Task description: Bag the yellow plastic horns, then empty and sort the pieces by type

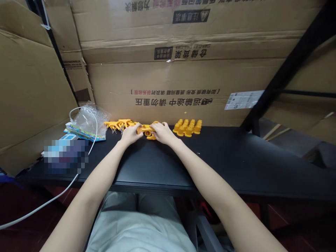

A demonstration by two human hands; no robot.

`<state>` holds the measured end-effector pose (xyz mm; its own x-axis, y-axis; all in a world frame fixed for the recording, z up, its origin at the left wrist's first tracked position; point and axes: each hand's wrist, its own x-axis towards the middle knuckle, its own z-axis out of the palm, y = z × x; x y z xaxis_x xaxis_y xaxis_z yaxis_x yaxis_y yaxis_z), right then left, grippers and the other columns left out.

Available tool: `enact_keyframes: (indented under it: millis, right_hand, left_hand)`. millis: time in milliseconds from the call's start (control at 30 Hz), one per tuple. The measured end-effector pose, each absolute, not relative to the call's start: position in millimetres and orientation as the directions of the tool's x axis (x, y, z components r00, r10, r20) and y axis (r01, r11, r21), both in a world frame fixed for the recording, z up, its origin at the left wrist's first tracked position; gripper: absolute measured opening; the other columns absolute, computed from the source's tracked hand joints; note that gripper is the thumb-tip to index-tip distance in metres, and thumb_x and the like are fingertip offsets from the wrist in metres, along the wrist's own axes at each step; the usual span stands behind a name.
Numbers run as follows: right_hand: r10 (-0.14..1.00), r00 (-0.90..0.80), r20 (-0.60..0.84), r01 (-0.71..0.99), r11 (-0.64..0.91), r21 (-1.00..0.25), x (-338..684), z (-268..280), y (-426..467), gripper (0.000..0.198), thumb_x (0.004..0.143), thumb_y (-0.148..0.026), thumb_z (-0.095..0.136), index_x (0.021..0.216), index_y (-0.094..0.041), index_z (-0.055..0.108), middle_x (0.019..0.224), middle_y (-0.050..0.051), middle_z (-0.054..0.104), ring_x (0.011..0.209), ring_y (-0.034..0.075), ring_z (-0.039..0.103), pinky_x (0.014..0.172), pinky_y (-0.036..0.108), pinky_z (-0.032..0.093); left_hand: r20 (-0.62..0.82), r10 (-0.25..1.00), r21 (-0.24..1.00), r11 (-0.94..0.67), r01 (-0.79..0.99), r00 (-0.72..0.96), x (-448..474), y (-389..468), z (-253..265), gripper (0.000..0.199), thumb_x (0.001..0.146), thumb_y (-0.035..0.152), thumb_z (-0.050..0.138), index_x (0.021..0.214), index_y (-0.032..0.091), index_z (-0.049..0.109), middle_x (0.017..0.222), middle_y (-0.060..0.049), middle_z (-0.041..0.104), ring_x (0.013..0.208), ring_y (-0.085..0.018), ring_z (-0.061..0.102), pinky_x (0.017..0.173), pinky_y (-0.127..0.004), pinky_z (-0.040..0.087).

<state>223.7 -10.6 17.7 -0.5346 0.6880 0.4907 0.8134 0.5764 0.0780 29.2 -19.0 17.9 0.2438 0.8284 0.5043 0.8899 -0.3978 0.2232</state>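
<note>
Both hands meet over the far middle of the black table [157, 164]. My left hand [130, 134] has its fingers closed on the left end of a yellow plastic part [146, 129]. At the other end of that part, my right hand [163, 133] grips it with bent fingers. Its exact kind is too small to make out. Just below lies a curved yellow piece [151, 137]. Left of my left hand is a pile of branched yellow plastic pieces [123, 121] with small metal coils or chains [114, 131]. To the right of my right hand, yellow cup-shaped pieces [188, 131] stand upright in rows.
Tall cardboard [168, 77] stands behind the table. At left lie a clear plastic bag [88, 117], a colourful packet [88, 133] and a blurred-out object [65, 155]. A white cable [63, 193] runs over the left edge. A black post [278, 73] rises at right.
</note>
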Motion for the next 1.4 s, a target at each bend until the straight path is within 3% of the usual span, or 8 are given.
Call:
enact_keyframes:
  millis: [267,433,633,833,1000,1100,1200,1400]
  right_hand:
    - [0.705,-0.527,0.475,0.826,0.556,0.092,225,22,-11,0.014,0.086,-0.018,0.051,0.099,-0.019,0.056,0.103,0.011,0.065,0.099,0.026,0.055,0.088,0.041,0.030]
    - [0.686,-0.494,0.534,0.843,0.529,0.100,225,24,-14,0.016,0.084,-0.014,0.051,0.099,-0.017,0.052,0.099,0.010,0.065,0.093,0.025,0.056,0.087,0.038,0.029]
    - [0.669,-0.513,0.539,0.826,0.555,0.097,228,23,-14,0.019,0.085,-0.016,0.049,0.104,-0.018,0.054,0.107,0.011,0.064,0.100,0.024,0.054,0.092,0.041,0.026]
    - [0.713,-0.450,0.539,0.870,0.487,0.081,224,25,-15,0.019,0.083,-0.012,0.048,0.100,-0.016,0.054,0.101,0.011,0.065,0.096,0.025,0.054,0.089,0.038,0.029]
    - [0.790,-0.414,0.453,0.894,0.445,0.042,224,25,-18,0.021,0.085,-0.019,0.050,0.105,-0.015,0.054,0.104,0.014,0.065,0.099,0.027,0.055,0.083,0.036,0.033]
    - [0.807,-0.465,0.364,0.867,0.498,0.005,225,24,-18,0.027,0.089,-0.029,0.050,0.113,-0.016,0.053,0.115,0.014,0.062,0.109,0.027,0.053,0.085,0.036,0.035]
    - [0.819,-0.473,0.325,0.867,0.498,0.008,225,23,-18,0.025,0.091,-0.027,0.046,0.112,-0.016,0.055,0.118,0.014,0.062,0.113,0.027,0.052,0.090,0.041,0.034]
    - [0.780,-0.444,0.442,0.883,0.466,0.064,223,24,-17,0.016,0.086,-0.024,0.053,0.101,-0.017,0.058,0.107,0.013,0.065,0.105,0.027,0.054,0.096,0.047,0.028]
  left_hand:
    - [0.542,0.778,0.170,-0.471,0.865,0.317,28,-21,24,0.029,0.077,0.026,0.057,0.106,0.023,0.061,0.079,-0.002,0.069,0.075,-0.018,0.065,0.067,-0.024,0.043]
    - [0.540,0.790,0.227,-0.470,0.853,0.292,30,-22,21,0.028,0.079,0.032,0.057,0.104,0.021,0.061,0.074,-0.001,0.068,0.070,-0.018,0.064,0.064,-0.024,0.043]
    - [0.512,0.813,0.297,-0.468,0.832,0.275,29,-22,19,0.028,0.077,0.030,0.058,0.103,0.021,0.062,0.072,-0.001,0.067,0.069,-0.017,0.063,0.068,-0.025,0.045]
    - [0.515,0.801,0.301,-0.502,0.811,0.304,31,-20,17,0.029,0.078,0.031,0.057,0.103,0.020,0.065,0.073,-0.002,0.068,0.069,-0.017,0.063,0.069,-0.026,0.045]
    - [0.515,0.793,0.279,-0.515,0.811,0.326,32,-19,16,0.028,0.078,0.031,0.056,0.102,0.019,0.066,0.076,-0.004,0.068,0.069,-0.018,0.063,0.067,-0.026,0.045]
    - [0.507,0.798,0.262,-0.502,0.824,0.325,29,-17,13,0.029,0.075,0.028,0.057,0.101,0.020,0.066,0.079,-0.003,0.069,0.071,-0.018,0.063,0.066,-0.025,0.045]
    - [0.509,0.801,0.261,-0.493,0.830,0.316,27,-14,9,0.029,0.075,0.027,0.058,0.102,0.021,0.065,0.080,-0.003,0.069,0.072,-0.017,0.063,0.066,-0.025,0.045]
    - [0.515,0.806,0.297,-0.488,0.821,0.293,28,-15,10,0.028,0.077,0.029,0.057,0.102,0.020,0.065,0.076,-0.002,0.068,0.070,-0.017,0.063,0.068,-0.025,0.046]
